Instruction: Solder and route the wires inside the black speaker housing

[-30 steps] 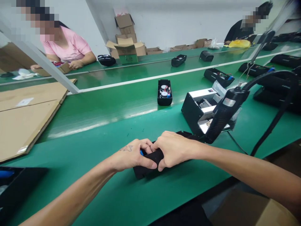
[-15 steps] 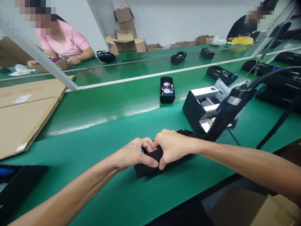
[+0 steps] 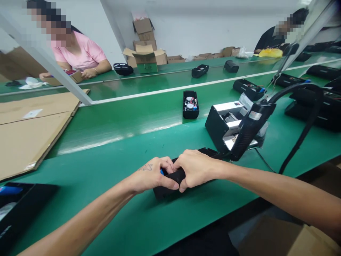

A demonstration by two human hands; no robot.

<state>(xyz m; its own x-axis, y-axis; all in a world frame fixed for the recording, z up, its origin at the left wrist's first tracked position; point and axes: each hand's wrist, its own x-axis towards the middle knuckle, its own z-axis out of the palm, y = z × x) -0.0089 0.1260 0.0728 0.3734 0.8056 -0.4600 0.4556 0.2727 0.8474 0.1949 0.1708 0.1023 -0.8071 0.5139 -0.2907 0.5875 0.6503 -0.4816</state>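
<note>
The left hand (image 3: 150, 175) and right hand (image 3: 195, 169) grip a black rectangular housing (image 3: 163, 192) from both sides, resting on the green worktop (image 3: 112, 170), near a corded hot-air gun (image 3: 253, 129).

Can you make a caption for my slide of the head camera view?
Left hand and right hand hold a black case on a green workbench.

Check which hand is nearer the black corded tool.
Right. The right hand is just left of the black corded tool; the left hand is farther left, beyond the right hand.
</note>
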